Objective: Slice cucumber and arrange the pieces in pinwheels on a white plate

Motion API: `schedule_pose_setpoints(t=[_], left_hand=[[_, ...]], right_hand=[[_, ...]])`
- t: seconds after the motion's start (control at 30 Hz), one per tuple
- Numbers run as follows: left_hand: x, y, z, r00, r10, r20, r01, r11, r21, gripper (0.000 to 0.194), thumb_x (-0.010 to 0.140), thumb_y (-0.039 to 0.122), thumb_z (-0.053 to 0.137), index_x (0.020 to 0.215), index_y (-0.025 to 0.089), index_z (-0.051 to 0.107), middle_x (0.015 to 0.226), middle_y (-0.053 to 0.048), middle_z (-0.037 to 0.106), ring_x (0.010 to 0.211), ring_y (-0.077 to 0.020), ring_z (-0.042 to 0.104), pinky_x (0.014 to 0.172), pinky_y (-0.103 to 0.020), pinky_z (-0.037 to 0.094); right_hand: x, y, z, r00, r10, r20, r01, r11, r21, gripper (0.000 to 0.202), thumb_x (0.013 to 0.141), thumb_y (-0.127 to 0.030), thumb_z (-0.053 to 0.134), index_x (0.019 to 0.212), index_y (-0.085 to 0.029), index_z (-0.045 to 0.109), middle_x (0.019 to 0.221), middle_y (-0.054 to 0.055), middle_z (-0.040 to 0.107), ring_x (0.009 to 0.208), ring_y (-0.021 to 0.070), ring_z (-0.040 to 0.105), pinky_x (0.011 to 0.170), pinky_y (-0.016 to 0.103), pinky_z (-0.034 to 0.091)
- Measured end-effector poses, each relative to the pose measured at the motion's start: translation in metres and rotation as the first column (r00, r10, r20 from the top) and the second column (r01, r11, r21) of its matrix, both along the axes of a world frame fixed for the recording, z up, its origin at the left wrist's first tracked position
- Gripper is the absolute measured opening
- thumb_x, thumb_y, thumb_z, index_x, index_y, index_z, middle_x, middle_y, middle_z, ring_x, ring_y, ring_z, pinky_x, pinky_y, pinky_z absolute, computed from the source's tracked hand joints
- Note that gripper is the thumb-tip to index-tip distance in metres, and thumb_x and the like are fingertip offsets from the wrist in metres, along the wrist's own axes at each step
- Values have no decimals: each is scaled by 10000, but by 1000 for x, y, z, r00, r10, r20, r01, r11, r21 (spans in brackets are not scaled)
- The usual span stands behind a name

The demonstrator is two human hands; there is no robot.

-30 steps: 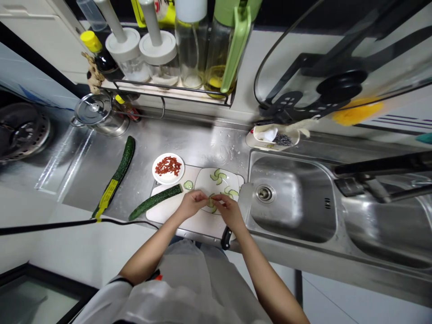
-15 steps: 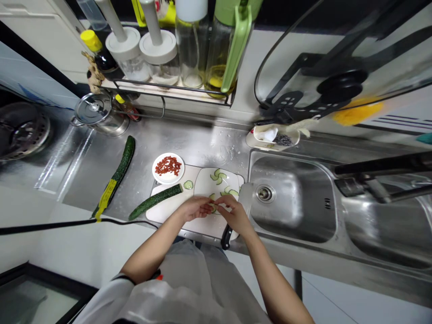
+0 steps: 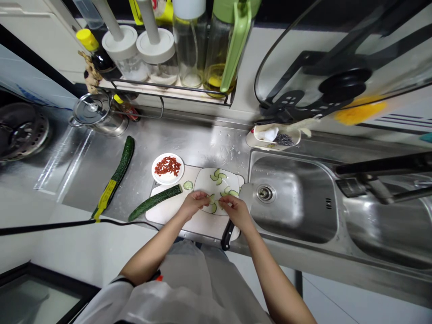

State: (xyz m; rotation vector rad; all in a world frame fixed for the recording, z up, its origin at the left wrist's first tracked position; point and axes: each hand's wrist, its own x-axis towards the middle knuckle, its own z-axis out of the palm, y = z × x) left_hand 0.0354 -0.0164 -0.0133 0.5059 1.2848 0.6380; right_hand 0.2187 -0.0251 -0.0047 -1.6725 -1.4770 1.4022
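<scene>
1. We have a thin, pale green cucumber slice point(image 3: 212, 198) at the fingertips, over the near side of the white plate point(image 3: 200, 181); we judge it to be pinched rather than lying there.
2. Our left hand point(image 3: 194, 204) is narrowed to a pinch at that slice. Our right hand point(image 3: 238, 213) is narrowed too, thumb near forefinger – whether it grips a piece of its own, we cannot tell.
3. Below the fingers lie a few green-edged slices point(image 3: 213, 208). Farther back on the plate, we see a curved pinwheel point(image 3: 218, 176) and, toward the sink side, another cluster point(image 3: 230, 192).
4. The step in hand looks to us like shaping slices into the near cluster, seemingly less filled out than the pinwheel. The next move seems to call for a light, low release, curve matched to its neighbours – and no nudge to them.
5. The plate sits on the cutting board point(image 3: 189, 226), with a round slice point(image 3: 188, 185) and the cut cucumber point(image 3: 155, 202) to its left. The knife point(image 3: 227, 234) lies by our right hand, handle toward us.
6. Beyond, a dish point(image 3: 167, 181) holds red pieces point(image 3: 168, 166); a taped cucumber point(image 3: 123, 164) rests on the tabletop point(image 3: 192, 139).
</scene>
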Motion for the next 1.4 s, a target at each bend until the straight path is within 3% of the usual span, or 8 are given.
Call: schedule_pose_setpoints(t=[0.17,0.3,0.47,0.6,0.93,1.4], left_hand=[[5,-6,-5,964,-80,-252,121,981,150,168,658,297,661,755,176,595,628,28,603,592,-109,553,576,-213,374],[8,-13,-6,838,-147,-525,316,916,249,140,737,273,599,861,213,621,590,53,558,568,-103,500,587,-209,360],[11,-17,-4,702,-207,-681,489,836,250,179,783,243,556,936,219,646,649,20,591,612,-123,523,628,-223,366],[13,-17,-3,646,-266,-715,556,806,203,185,790,229,544,938,216,654,710,-7,630,648,-139,544,657,-236,380],[14,-16,-3,617,-286,-733,591,784,192,169,787,202,527,894,216,657,761,-36,649,712,-172,572,704,-262,396],[19,-23,0,434,-276,-858,686,718,117,194,831,169,490,973,190,620,985,-74,551,848,-168,554,777,-272,435]], right_hand=[[2,3,-13,987,35,160,-51,994,100,193,775,-337,545,853,-198,654,737,24,641,721,171,563,644,280,407],[1,4,-17,949,102,298,-167,965,200,95,791,-243,531,806,-208,618,712,22,619,746,176,533,695,285,395],[-4,6,-14,868,185,461,-295,939,177,110,815,-174,506,796,-215,606,730,24,633,811,180,512,692,267,348],[-6,5,-15,807,218,548,-352,924,151,112,834,-180,504,803,-219,604,748,21,642,838,180,501,672,266,306],[-10,5,-18,736,243,632,-417,898,141,83,848,-223,532,804,-223,602,770,16,657,862,189,484,657,286,248],[-14,0,-20,664,194,722,-465,863,196,158,890,-260,493,828,-216,631,854,57,625,915,224,439,685,315,251]])
